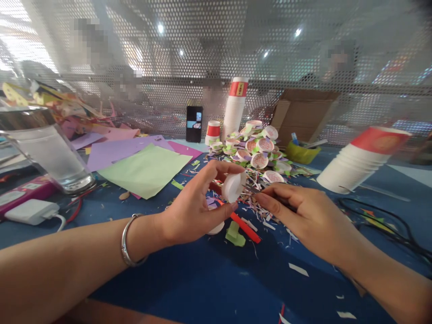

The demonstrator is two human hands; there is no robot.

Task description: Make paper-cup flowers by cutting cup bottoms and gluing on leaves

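Observation:
Between its thumb and fingers my left hand pinches a small white paper cup base, tilted on edge. My right hand is closed on a slim metal-tipped tool, whose tip is close to the base's right side; its handle is mostly hidden by my fingers. Below the hands lie a red-orange stick-like piece and folded green paper slips. A white disc shows partly behind my left thumb. Just beyond, a heap of cut cup bases with coloured paper tabs rises among paper shreds.
Paper cups stand in a tall stack and a tilted stack. Green paper, a water glass and a white charger are left. A phone leans on the mesh; a yellow container and black cable are right.

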